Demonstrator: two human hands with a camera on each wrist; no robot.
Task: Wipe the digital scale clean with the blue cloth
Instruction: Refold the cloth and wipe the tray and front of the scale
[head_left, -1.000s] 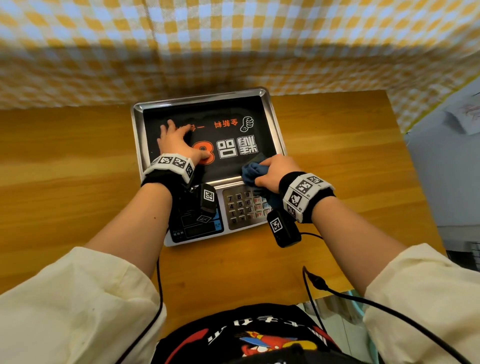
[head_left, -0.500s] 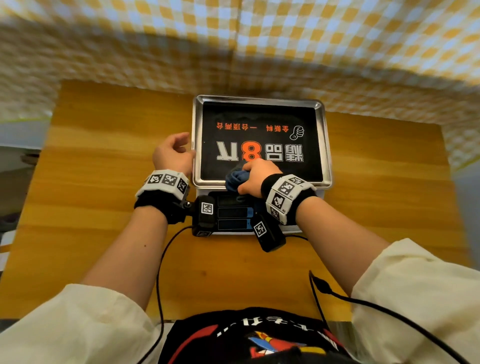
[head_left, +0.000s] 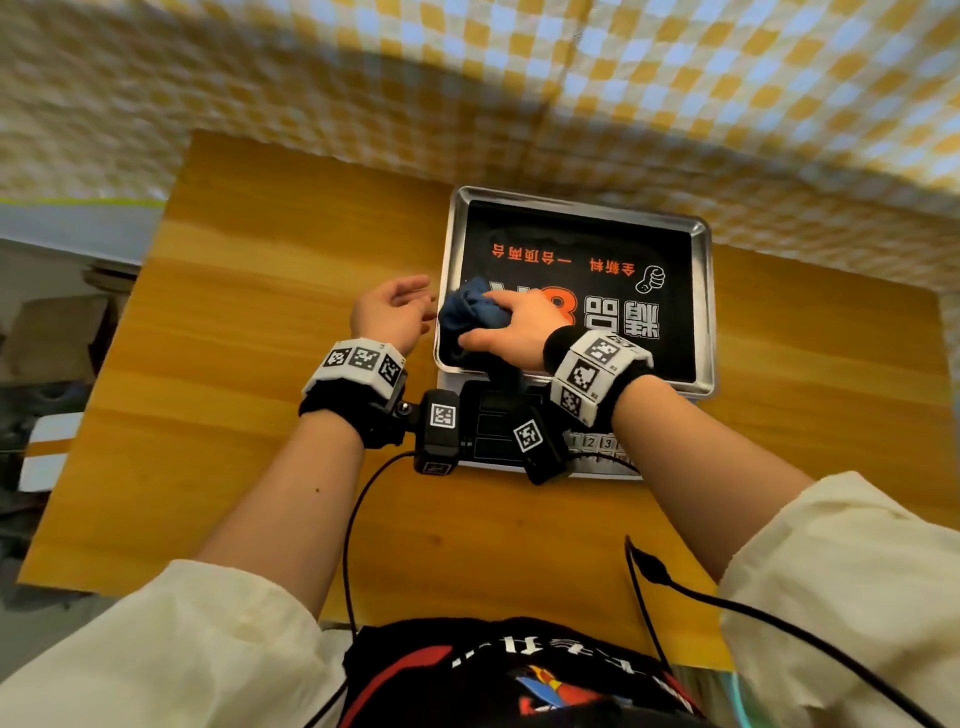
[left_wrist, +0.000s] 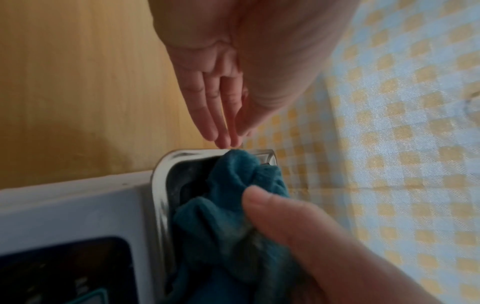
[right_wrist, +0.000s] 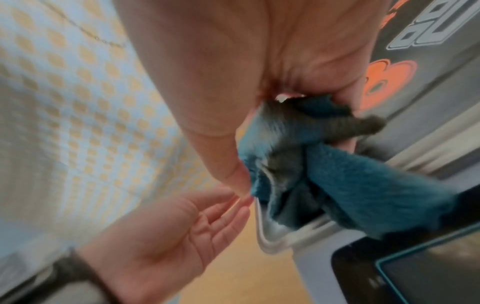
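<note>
The digital scale (head_left: 701, 312) sits on the wooden table, its steel pan covered by a black printed sheet, its display and keypad (head_left: 592, 444) toward me. My right hand (head_left: 511, 325) grips the bunched blue cloth (head_left: 467, 312) at the pan's near-left corner; the right wrist view shows the blue cloth (right_wrist: 337, 174) hanging over the steel rim (right_wrist: 270, 232). My left hand (head_left: 395, 312) hovers just left of the pan, palm turned inward, fingers (left_wrist: 215, 115) straight and holding nothing, their tips close to the cloth (left_wrist: 233, 205).
The wooden table (head_left: 260, 364) has bare surface to the left and right of the scale. A yellow-checked curtain (head_left: 571, 88) hangs behind the table's far edge. Black cables (head_left: 727, 603) trail over the near edge by my body.
The right hand has carried the cloth from the pan's near edge to its near-left corner. The left hand has left the pan and now hovers beside it.
</note>
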